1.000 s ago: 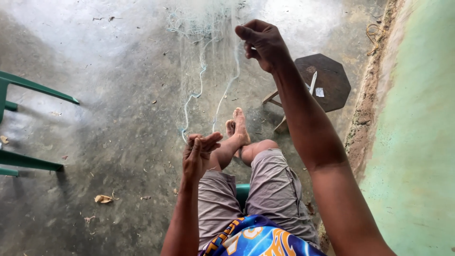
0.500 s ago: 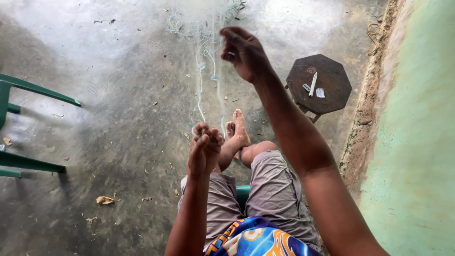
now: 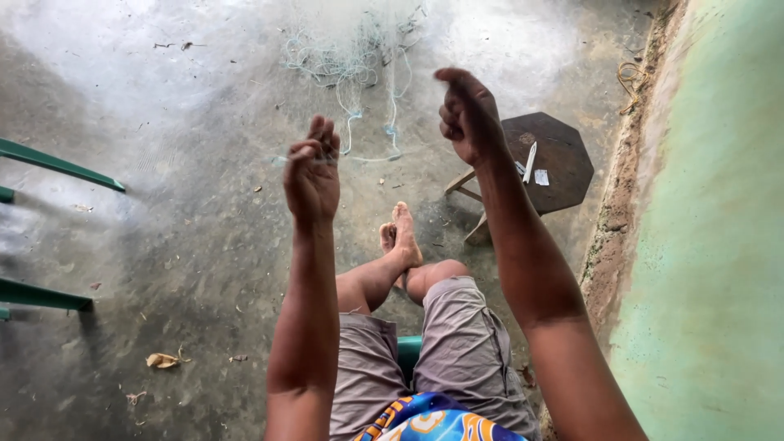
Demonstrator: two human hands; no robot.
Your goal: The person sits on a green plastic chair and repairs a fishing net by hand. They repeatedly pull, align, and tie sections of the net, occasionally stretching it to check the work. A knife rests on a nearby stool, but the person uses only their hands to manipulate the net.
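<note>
Sitting over bare concrete, the person works a fine fishing net [image 3: 359,49], heaped on the floor beyond the crossed feet. Left of the net stand green chair legs [image 3: 57,163]. The left hand [image 3: 312,167] is raised with fingers curled shut, apparently pinching net line. The right hand [image 3: 467,114], held apart and higher, is also curled; its grip cannot be told. Right of the net, a dark octagonal stool [image 3: 563,163] carries a pale netting needle [image 3: 530,162]. Judging by the heap, most of the net remains unhandled.

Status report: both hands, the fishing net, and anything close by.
Left hand raised, pinching fine fishing net. Right hand raised, fingers curled, grip unclear. Net trails across concrete floor. Wooden stool beside right arm.
</note>
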